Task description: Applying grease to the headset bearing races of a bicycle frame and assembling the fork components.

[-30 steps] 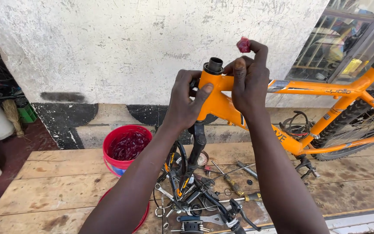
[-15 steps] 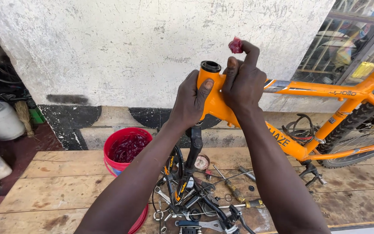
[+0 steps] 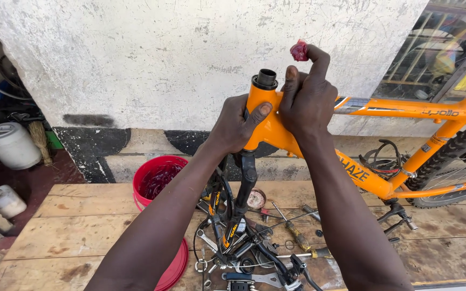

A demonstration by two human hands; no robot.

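Nearest us, loose steel spanners and cables (image 3: 244, 258) crowd the rough wooden plank bench (image 3: 82, 231), beside a round red plastic tub (image 3: 155, 180). Above, our left hand (image 3: 235, 126) wraps the glossy orange bicycle frame's head tube (image 3: 262, 116); our right hand (image 3: 306, 99) clasps it too, forefinger lifting a dab of red grease (image 3: 299, 50). Behind: pitted whitewashed wall (image 3: 163, 54).

Orange bike frame (image 3: 376, 178) cut off at right edge, head tube behind hands (image 3: 276, 116)
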